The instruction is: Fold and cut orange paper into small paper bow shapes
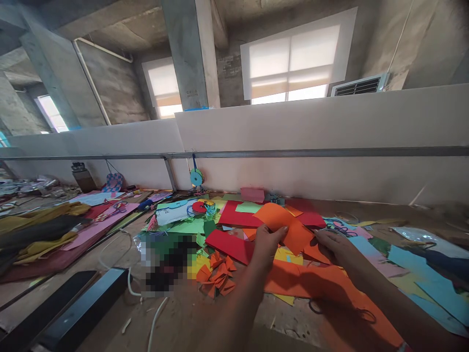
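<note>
A bright orange, bent sheet of thin material (298,237) is right of centre in the lower half of the frame, between the two hands. The left hand (269,240) pinches its lower left edge between thumb and fingers. The right hand (334,246), fingers curled, is at its right side; whether it grips anything I cannot tell. A long, flat orange strip (304,279) stretches below toward the lower right corner.

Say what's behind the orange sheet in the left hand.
Beyond the orange sheet, red paper and light green paper show; whatever lies directly behind is covered.
</note>
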`<state>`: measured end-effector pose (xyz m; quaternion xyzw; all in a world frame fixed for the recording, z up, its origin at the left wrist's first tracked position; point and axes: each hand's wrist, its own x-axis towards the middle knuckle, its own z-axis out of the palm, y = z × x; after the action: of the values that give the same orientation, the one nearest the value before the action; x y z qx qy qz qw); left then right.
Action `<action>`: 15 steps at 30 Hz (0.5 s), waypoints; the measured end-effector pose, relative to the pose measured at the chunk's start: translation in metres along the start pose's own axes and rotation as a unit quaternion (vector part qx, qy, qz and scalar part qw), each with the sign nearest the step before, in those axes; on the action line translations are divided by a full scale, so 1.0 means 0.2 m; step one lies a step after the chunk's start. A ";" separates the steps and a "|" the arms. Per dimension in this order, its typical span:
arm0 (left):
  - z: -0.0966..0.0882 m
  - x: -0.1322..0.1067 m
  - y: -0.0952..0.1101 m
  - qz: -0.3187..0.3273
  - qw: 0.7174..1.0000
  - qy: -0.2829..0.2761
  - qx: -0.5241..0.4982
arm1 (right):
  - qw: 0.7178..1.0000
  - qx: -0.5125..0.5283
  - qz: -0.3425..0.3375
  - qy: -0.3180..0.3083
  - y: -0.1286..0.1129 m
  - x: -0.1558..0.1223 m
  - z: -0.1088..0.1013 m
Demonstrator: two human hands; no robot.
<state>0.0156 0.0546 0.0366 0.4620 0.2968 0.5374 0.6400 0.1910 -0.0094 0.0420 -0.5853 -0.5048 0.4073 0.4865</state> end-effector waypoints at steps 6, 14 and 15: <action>0.01 0.01 -0.05 0.001 0.999 -0.026 -0.033 | 0.999 0.031 0.009 -0.001 0.00 0.00 0.01; 0.03 -0.01 -0.02 -0.005 1.000 -0.011 0.007 | 0.999 0.031 0.009 0.000 0.01 0.00 0.00; 0.03 -0.01 -0.02 -0.006 1.000 -0.009 0.004 | 1.000 0.028 0.009 0.002 0.01 0.00 0.00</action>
<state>0.0216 0.0503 0.0357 0.4676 0.2963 0.5282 0.6439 0.1911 -0.0087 0.0398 -0.5767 -0.4874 0.4242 0.4999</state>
